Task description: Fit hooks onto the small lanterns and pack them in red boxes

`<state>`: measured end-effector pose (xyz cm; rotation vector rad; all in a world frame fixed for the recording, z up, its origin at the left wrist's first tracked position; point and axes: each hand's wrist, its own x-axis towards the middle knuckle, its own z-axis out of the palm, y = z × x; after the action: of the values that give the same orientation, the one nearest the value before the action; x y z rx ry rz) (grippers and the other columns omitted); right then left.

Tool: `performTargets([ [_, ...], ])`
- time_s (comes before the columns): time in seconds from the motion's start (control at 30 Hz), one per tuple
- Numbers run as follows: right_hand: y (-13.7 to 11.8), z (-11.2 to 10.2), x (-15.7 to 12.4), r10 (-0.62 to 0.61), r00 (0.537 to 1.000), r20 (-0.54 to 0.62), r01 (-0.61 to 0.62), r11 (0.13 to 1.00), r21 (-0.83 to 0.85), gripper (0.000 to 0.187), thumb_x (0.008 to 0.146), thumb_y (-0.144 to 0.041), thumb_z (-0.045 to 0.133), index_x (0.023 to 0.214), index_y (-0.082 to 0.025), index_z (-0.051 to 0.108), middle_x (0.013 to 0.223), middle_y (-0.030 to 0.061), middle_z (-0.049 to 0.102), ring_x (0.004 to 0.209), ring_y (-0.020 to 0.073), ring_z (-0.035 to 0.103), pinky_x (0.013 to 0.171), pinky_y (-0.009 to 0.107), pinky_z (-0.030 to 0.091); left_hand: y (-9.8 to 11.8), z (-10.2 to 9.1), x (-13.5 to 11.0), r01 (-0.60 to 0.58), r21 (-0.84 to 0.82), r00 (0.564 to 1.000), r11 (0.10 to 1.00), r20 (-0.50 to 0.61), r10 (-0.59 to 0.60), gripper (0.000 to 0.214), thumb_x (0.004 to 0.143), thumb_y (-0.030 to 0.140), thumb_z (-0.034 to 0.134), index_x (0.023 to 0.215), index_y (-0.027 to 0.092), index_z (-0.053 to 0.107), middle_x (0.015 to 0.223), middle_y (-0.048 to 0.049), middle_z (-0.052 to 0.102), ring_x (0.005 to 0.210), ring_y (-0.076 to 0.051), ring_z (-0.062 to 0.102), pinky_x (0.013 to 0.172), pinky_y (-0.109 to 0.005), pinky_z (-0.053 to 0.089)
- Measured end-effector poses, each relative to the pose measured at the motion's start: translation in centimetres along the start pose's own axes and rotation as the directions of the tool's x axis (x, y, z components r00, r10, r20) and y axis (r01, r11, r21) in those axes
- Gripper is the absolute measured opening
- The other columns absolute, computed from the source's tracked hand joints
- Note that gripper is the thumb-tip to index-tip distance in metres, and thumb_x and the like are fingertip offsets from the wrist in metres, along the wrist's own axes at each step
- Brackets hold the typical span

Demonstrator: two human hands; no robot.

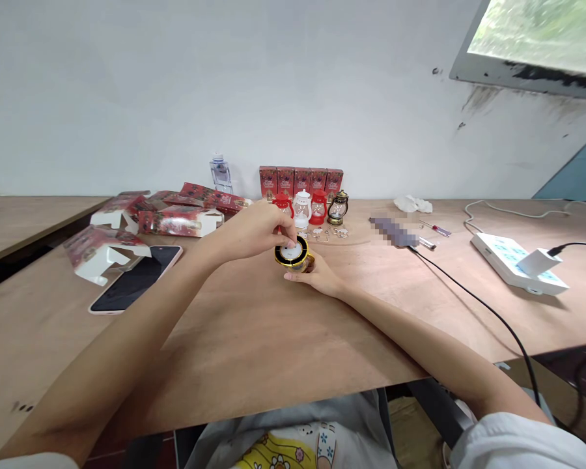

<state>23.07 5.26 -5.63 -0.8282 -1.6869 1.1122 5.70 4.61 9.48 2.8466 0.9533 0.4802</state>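
Note:
A small black-and-gold toy lantern (293, 255) is held tipped over above the wooden table (254, 339), its round white base facing me. My right hand (318, 275) cups it from below, fingers wrapped round its body. My left hand (256, 229) reaches over from the left, its fingertips pinched together on the white base. Whether something small is in that pinch cannot be made out.
Behind stand several small lanterns (310, 207) before a row of red boxes (300, 180), with a water bottle (221, 174). Flattened red cartons (176, 220) and a phone (137, 279) lie left. A power strip (515, 262), black cable (473, 301) and screwdriver (437, 228) lie right.

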Motion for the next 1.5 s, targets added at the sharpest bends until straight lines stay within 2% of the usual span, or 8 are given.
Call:
performTargets([
  [0.33, 0.1, -0.1, -0.1, -0.035, 0.999, 0.011, 0.035, 0.995, -0.089, 0.061, 0.065, -0.038, 0.077, 0.12, -0.024, 0.055, 0.114, 0.0034, 0.063, 0.105, 0.0211, 0.057, 0.096, 0.038, 0.042, 0.5, 0.1, -0.1, 0.031, 0.068, 0.999, 0.997, 0.039, -0.034, 0.01, 0.075, 0.021, 0.062, 0.075, 0.021, 0.072, 0.076, 0.0016, 0.071, 0.07, -0.015, 0.061, 0.061, -0.025, 0.038],
  [0.53, -0.3, 0.0, -0.4, -0.036, 0.999, 0.028, 0.04, 0.99, -0.137, 0.059, 0.065, -0.037, 0.077, 0.119, -0.023, 0.055, 0.109, 0.0034, 0.064, 0.1, 0.0211, 0.058, 0.091, 0.038, 0.045, 0.5, -0.1, -0.2, 0.009, 0.062, 0.999, 0.998, 0.042, -0.012, 0.008, 0.073, 0.025, 0.066, 0.067, 0.019, 0.067, 0.073, 0.002, 0.067, 0.068, -0.013, 0.058, 0.061, -0.025, 0.036],
  [0.63, -0.5, 0.0, -0.6, -0.046, 0.998, 0.049, 0.054, 0.983, -0.173, 0.057, 0.064, -0.038, 0.078, 0.114, -0.021, 0.057, 0.103, 0.0031, 0.064, 0.093, 0.0197, 0.059, 0.085, 0.035, 0.046, 0.2, -0.1, -0.1, 0.002, 0.034, 0.996, 0.999, 0.091, -0.005, 0.009, 0.069, 0.026, 0.07, 0.067, 0.018, 0.065, 0.074, 0.002, 0.065, 0.07, -0.013, 0.057, 0.062, -0.024, 0.036],
  [0.77, -0.4, 0.0, -0.6, -0.053, 0.994, 0.093, 0.072, 0.973, -0.219, 0.049, 0.062, -0.036, 0.078, 0.104, -0.019, 0.058, 0.094, 0.0014, 0.063, 0.082, 0.0168, 0.058, 0.075, 0.03, 0.046, -0.7, 0.5, 0.1, 0.054, -0.093, 0.976, 0.994, 0.214, -0.033, 0.024, 0.065, 0.029, 0.073, 0.083, 0.018, 0.062, 0.088, 0.0007, 0.066, 0.076, -0.014, 0.058, 0.061, -0.022, 0.039],
  [0.93, -0.4, 0.2, -0.5, -0.07, 0.995, 0.076, 0.084, 0.979, -0.187, 0.046, 0.059, -0.03, 0.078, 0.099, -0.017, 0.059, 0.091, 0.0008, 0.063, 0.082, 0.0171, 0.058, 0.076, 0.03, 0.045, -1.5, 1.2, 0.3, 0.048, -0.276, 0.926, 0.96, 0.374, 0.061, 0.03, 0.073, 0.043, 0.067, 0.087, 0.018, 0.059, 0.091, -0.0019, 0.066, 0.075, -0.013, 0.059, 0.06, -0.021, 0.042],
  [1.13, -1.2, 0.6, -0.3, 0.021, 0.99, -0.141, -0.009, 0.996, 0.085, 0.06, 0.052, -0.031, 0.082, 0.107, -0.021, 0.057, 0.105, 0.0019, 0.065, 0.1, 0.0197, 0.059, 0.092, 0.035, 0.046, -1.9, 1.2, 0.4, -0.036, -0.421, 0.983, 0.906, 0.151, 0.109, 0.036, 0.073, 0.043, 0.067, 0.097, 0.019, 0.054, 0.098, -0.0025, 0.063, 0.082, -0.014, 0.059, 0.068, -0.024, 0.045],
  [1.27, -1.4, 0.5, -0.2, 0.075, 0.984, -0.16, -0.056, 0.991, 0.121, 0.059, 0.05, -0.03, 0.082, 0.103, -0.02, 0.058, 0.104, 0.0033, 0.067, 0.101, 0.0209, 0.06, 0.095, 0.04, 0.045, -1.6, 1.1, 0.4, -0.07, -0.324, 0.978, 0.943, 0.162, 0.129, 0.033, 0.073, 0.046, 0.066, 0.087, 0.018, 0.057, 0.093, -0.0014, 0.064, 0.081, -0.015, 0.057, 0.069, -0.025, 0.042],
  [1.5, -1.1, 0.4, -0.1, 0.091, 0.983, -0.158, -0.07, 0.989, 0.133, 0.058, 0.049, -0.03, 0.082, 0.102, -0.021, 0.059, 0.107, 0.0031, 0.067, 0.105, 0.0222, 0.06, 0.099, 0.042, 0.043, -1.1, 1.0, 0.4, -0.084, -0.246, 0.983, 0.966, 0.138, 0.12, 0.033, 0.074, 0.048, 0.064, 0.09, 0.019, 0.058, 0.091, -0.0006, 0.065, 0.08, -0.015, 0.057, 0.068, -0.025, 0.041],
])
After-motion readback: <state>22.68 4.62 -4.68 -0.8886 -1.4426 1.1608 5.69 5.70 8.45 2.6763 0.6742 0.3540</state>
